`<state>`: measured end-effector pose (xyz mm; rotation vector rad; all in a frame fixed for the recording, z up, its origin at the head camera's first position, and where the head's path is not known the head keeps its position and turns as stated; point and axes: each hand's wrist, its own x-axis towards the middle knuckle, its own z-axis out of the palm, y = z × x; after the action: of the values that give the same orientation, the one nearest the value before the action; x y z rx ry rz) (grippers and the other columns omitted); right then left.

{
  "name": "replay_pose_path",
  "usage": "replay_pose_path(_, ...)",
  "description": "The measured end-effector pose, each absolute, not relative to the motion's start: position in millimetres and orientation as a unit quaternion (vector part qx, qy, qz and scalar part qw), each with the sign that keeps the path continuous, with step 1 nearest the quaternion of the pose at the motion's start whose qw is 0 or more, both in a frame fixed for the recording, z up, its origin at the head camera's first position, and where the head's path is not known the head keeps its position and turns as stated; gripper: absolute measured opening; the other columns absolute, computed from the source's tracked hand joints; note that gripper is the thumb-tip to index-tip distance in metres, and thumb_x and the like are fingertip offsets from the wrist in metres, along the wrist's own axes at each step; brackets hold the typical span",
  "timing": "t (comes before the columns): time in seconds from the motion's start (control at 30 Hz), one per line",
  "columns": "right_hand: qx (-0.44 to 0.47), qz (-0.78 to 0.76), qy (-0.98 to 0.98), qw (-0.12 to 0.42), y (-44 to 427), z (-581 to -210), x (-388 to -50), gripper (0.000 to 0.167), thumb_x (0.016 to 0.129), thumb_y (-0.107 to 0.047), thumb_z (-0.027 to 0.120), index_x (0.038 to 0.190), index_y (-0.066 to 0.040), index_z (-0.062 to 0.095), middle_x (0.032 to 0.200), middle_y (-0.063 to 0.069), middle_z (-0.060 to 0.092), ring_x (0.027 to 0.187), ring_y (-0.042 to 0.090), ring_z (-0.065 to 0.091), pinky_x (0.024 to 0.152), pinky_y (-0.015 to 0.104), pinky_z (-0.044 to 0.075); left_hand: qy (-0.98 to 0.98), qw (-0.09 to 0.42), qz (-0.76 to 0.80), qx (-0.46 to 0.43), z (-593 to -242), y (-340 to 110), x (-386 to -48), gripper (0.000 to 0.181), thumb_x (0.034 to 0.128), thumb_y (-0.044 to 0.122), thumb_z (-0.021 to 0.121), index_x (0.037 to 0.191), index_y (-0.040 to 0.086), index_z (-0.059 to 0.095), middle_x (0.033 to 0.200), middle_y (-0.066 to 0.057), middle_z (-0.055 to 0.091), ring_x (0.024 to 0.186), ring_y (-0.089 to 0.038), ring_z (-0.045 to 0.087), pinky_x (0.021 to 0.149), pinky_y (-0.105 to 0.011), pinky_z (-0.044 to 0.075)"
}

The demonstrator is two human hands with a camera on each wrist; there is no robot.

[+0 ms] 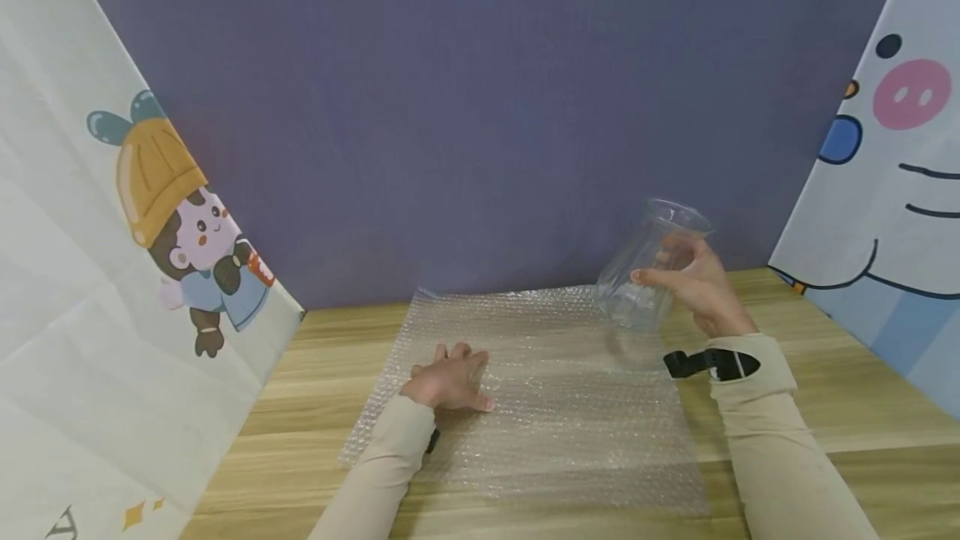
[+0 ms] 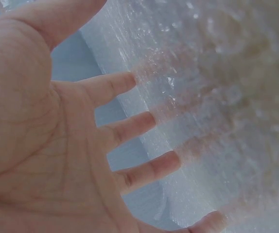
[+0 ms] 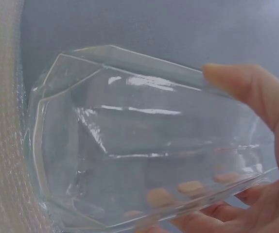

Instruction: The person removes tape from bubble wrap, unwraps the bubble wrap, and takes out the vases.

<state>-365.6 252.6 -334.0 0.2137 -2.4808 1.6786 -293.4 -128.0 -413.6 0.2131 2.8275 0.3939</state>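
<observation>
A clear, faceted glass vase [image 1: 637,286] with a flared rim tilts over the far right part of a bubble wrap sheet [image 1: 562,432]. My right hand [image 1: 707,288] grips it below the rim, thumb on one side and fingers round the other. Through the glass, in the right wrist view, some fingertips [image 3: 161,197] show. Whether the vase's base touches the wrap I cannot tell. On the sheet's left part my left hand [image 1: 452,380] lies palm down with spread fingers. In the left wrist view its fingertips [image 2: 168,162] meet the bubble wrap [image 2: 217,116].
Under the sheet is a wood-grain table [image 1: 300,415]. A dark blue-grey panel [image 1: 480,107] stands along its back edge. White cloths with cartoon prints, a child figure [image 1: 198,232] on the left and a pig face [image 1: 912,95] on the right, hang at the sides.
</observation>
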Motion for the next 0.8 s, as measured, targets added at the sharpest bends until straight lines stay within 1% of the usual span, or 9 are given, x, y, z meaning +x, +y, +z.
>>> replay_pose_path(0.27,0.069,0.561,-0.822,0.077,254.8,-333.1,-365.8,0.087,0.084,-0.029,0.086,0.149,-0.007,0.033,0.13,0.008,0.046,0.106,0.013,0.049,0.078,0.017,0.049,0.977,0.14,0.141,0.075,-413.6,-129.2,-293.9,0.092,0.0823,0.053,0.08,0.159,0.026,0.038,0.168,-0.011,0.028,0.155,-0.049,0.013,0.107,-0.085,0.024)
replay_pose_path(0.4,0.07,0.567,-0.817,0.077,254.3,-334.8,-365.6,0.088,0.083,-0.027,0.087,0.15,-0.005,0.034,0.128,0.007,0.047,0.107,0.013,0.05,0.078,0.016,0.051,0.977,0.139,0.144,0.069,-414.6,-131.0,-292.8,0.092,0.0824,0.052,0.081,0.159,0.026,0.038,0.168,-0.01,0.028,0.156,-0.049,0.012,0.107,-0.086,0.022)
replay_pose_path(0.5,0.066,0.565,-0.818,0.081,255.0,-335.8,-365.3,0.092,0.083,-0.028,0.087,0.153,-0.005,0.033,0.132,0.01,0.048,0.114,0.018,0.052,0.079,0.014,0.05,0.978,0.137,0.142,0.073,-415.3,-131.0,-293.5,0.091,0.0825,0.052,0.08,0.159,0.026,0.038,0.167,-0.01,0.028,0.156,-0.048,0.013,0.107,-0.085,0.023)
replay_pose_path(0.67,0.063,0.562,-0.821,0.081,257.4,-336.6,-366.1,0.096,0.084,-0.028,0.086,0.157,-0.004,0.029,0.141,0.017,0.044,0.13,0.031,0.048,0.081,0.013,0.047,0.978,0.135,0.137,0.079,-415.7,-129.3,-295.1,0.091,0.0819,0.053,0.08,0.159,0.026,0.039,0.167,-0.01,0.029,0.155,-0.047,0.015,0.106,-0.084,0.025)
replay_pose_path(0.8,0.058,0.561,-0.822,0.078,258.2,-336.8,-367.5,0.099,0.084,-0.027,0.086,0.159,-0.003,0.026,0.147,0.02,0.042,0.133,0.035,0.046,0.084,0.017,0.046,0.979,0.135,0.133,0.078,-415.8,-128.7,-295.0,0.092,0.0818,0.053,0.08,0.159,0.026,0.038,0.167,-0.01,0.029,0.155,-0.047,0.015,0.106,-0.084,0.027)
